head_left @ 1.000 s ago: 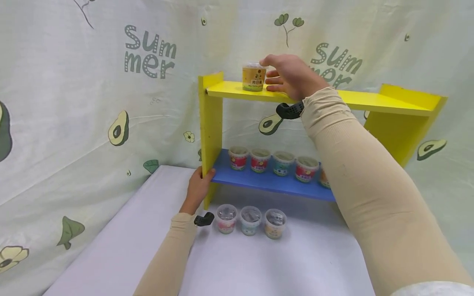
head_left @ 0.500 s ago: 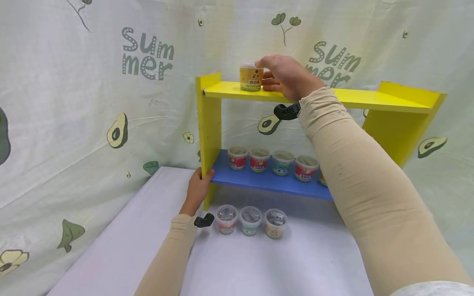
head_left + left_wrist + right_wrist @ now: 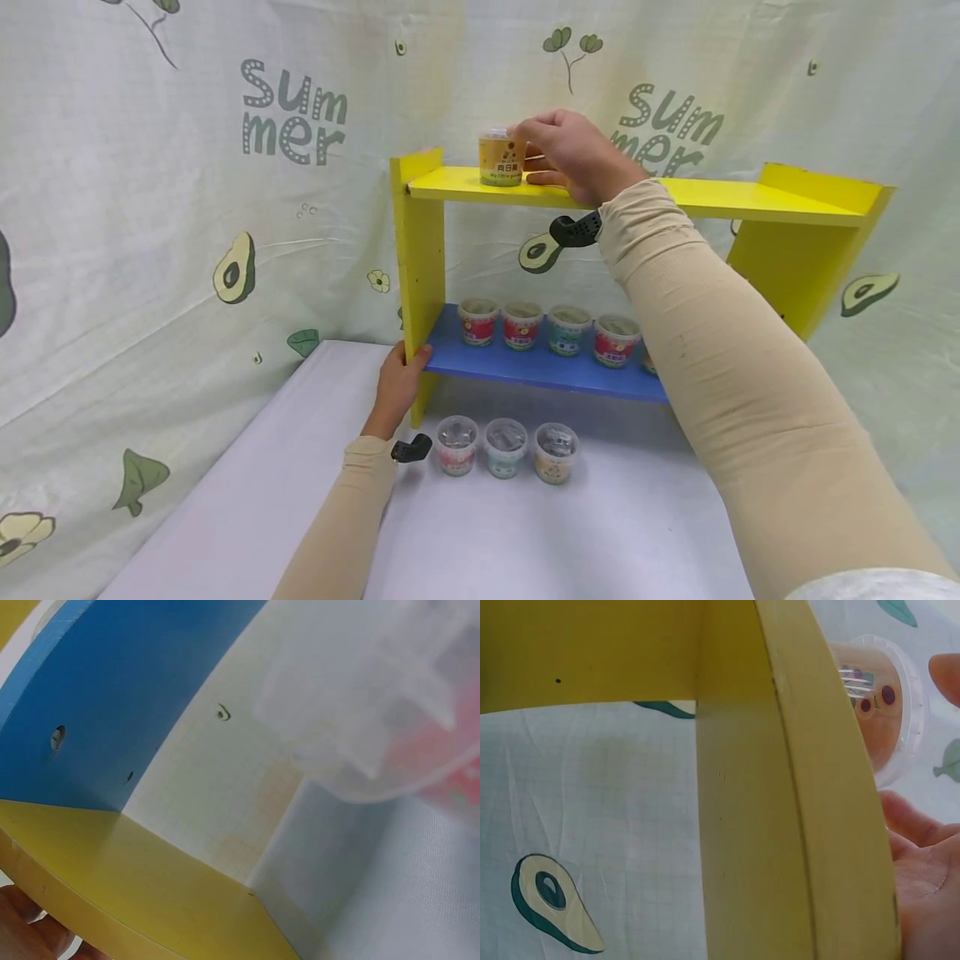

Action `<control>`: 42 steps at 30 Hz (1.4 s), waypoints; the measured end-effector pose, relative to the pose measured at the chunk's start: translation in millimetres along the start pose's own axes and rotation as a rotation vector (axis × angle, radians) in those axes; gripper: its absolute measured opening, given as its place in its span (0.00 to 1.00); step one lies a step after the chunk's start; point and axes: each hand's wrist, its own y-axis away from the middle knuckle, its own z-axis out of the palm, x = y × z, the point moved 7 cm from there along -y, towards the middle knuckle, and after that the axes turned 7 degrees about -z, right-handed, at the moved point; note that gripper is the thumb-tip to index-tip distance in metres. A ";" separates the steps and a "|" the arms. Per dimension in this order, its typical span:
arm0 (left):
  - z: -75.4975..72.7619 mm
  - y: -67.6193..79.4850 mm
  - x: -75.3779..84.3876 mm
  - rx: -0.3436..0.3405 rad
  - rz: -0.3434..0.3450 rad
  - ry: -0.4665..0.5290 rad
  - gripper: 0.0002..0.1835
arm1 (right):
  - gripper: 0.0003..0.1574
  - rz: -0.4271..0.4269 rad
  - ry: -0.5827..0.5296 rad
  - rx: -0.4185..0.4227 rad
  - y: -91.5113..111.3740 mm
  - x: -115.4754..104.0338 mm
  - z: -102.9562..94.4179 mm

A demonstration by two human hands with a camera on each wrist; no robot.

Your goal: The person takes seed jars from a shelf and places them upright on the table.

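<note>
A hand sets a yellow tub on the top shelf while the other braces the rack.

The right hand has its thumb and fingers curled round a small yellow-labelled tub, which stands upright near the left end of the yellow top shelf, apparently resting on the board, though the contact is hard to judge. The left hand clasps the rack's yellow side panel where it meets the blue lower shelf, likely to keep the light frame from tipping. A row of lidded tubs lines the blue shelf; three more tubs sit in a row on the white table below.
</note>
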 end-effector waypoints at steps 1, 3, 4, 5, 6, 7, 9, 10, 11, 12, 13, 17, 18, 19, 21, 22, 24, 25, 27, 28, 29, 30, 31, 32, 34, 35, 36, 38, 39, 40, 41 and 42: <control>0.8 -0.3 -0.1 -0.003 -0.002 -0.002 0.32 | 0.30 -0.004 0.018 -0.008 0.2 -0.3 0.1; 2.4 -0.6 -0.9 -0.012 -0.007 -0.007 0.33 | 0.35 -0.009 0.072 -0.032 0.0 -0.8 1.6; 2.7 -0.6 -1.4 -0.012 -0.010 -0.011 0.33 | 0.38 -0.006 0.094 -0.045 -0.2 -0.9 2.8; 2.9 -0.7 -1.9 -0.010 -0.015 -0.012 0.34 | 0.41 -0.006 0.123 -0.061 -0.7 -1.2 4.2; 2.9 -0.7 -2.6 -0.008 -0.019 -0.013 0.34 | 0.43 -0.005 0.146 -0.077 -1.2 -1.5 5.9; 2.6 -0.5 -3.2 -0.004 -0.025 -0.011 0.34 | 0.45 -0.005 0.172 -0.090 -1.7 -1.7 7.6; 2.2 0.2 -2.6 0.000 -0.028 -0.004 0.34 | 0.48 -0.001 0.215 -0.100 -2.3 -2.4 9.6; 2.0 0.3 -2.6 0.001 -0.029 -0.001 0.34 | 0.49 0.004 0.223 -0.097 -2.4 -2.3 9.7; 2.2 0.5 -2.3 0.000 -0.029 0.003 0.34 | 0.49 0.003 0.234 -0.092 -2.6 -2.5 9.5; 2.5 0.9 -2.0 -0.004 -0.028 0.002 0.34 | 0.48 0.009 0.232 -0.084 -2.2 -2.3 8.9; 2.4 1.4 -2.4 -0.005 -0.027 0.002 0.34 | 0.49 0.012 0.232 -0.075 -1.9 -1.8 8.7; 2.5 3.7 -4.7 -0.008 -0.032 0.000 0.34 | 0.50 0.011 0.205 -0.042 -0.2 1.4 6.5; 2.4 3.8 -5.2 -0.006 -0.030 0.002 0.33 | 0.50 0.011 0.193 -0.031 0.4 2.2 5.3; 2.5 3.8 -5.5 -0.004 -0.029 0.004 0.33 | 0.50 0.004 0.181 -0.023 0.8 2.5 4.1; 2.8 3.4 -5.5 -0.002 -0.027 0.003 0.32 | 0.48 -0.012 0.158 -0.004 1.7 2.3 1.2; 2.8 3.1 -4.9 0.001 -0.021 0.004 0.32 | 0.47 -0.020 0.137 0.006 2.0 1.9 -0.2; 2.6 2.2 -3.2 0.007 -0.015 0.004 0.32 | 0.44 -0.037 0.093 0.027 3.1 1.0 -3.4; 2.7 2.0 -2.4 0.006 -0.015 0.001 0.32 | 0.43 -0.048 0.073 0.032 3.7 0.3 -4.3; 2.7 1.4 -1.1 0.008 -0.014 0.000 0.32 | 0.41 -0.057 0.032 0.047 5.3 -0.6 -6.6; 3.0 1.3 -1.0 0.005 -0.014 0.001 0.32 | 0.40 -0.066 0.021 0.052 6.0 -0.8 -7.4; 3.1 1.3 -0.7 0.004 -0.014 0.003 0.33 | 0.39 -0.071 0.012 0.056 6.7 -1.1 -8.2; 3.2 1.2 -0.8 0.002 -0.013 0.003 0.33 | 0.38 -0.076 0.001 0.060 7.2 -1.4 -8.8; 3.5 1.1 -0.8 0.000 -0.010 0.005 0.33 | 0.37 -0.079 -0.009 0.064 7.6 -1.5 -9.6; 3.6 1.0 -1.0 -0.002 -0.009 0.005 0.34 | 0.36 -0.079 -0.020 0.069 7.9 -1.5 -10.3; 3.9 1.1 -1.7 -0.004 -0.010 0.005 0.35 | 0.35 -0.083 -0.034 0.075 8.2 -1.5 -11.3; 4.0 1.3 -1.9 -0.005 -0.010 0.003 0.35 | 0.34 -0.082 -0.042 0.076 8.3 -1.1 -11.6; 4.1 1.5 -2.4 -0.005 -0.011 0.001 0.35 | 0.34 -0.081 -0.050 0.078 8.4 -0.6 -11.8; 4.4 1.5 -2.4 -0.004 -0.015 0.001 0.34 | 0.34 -0.085 -0.052 0.078 9.1 -1.0 -11.9; 4.5 1.7 -2.2 -0.005 -0.018 0.002 0.34 | 0.33 -0.088 -0.050 0.077 9.5 -1.1 -11.9; 4.6 1.7 -2.1 -0.005 -0.020 0.003 0.34 | 0.33 -0.092 -0.050 0.076 10.0 -1.3 -11.8; 4.7 1.8 -1.7 -0.006 -0.022 0.004 0.34 | 0.33 -0.097 -0.048 0.076 10.4 -1.7 -12.0; 4.9 1.6 -1.4 -0.005 -0.022 0.006 0.34 | 0.33 -0.102 -0.044 0.078 11.0 -2.2 -12.4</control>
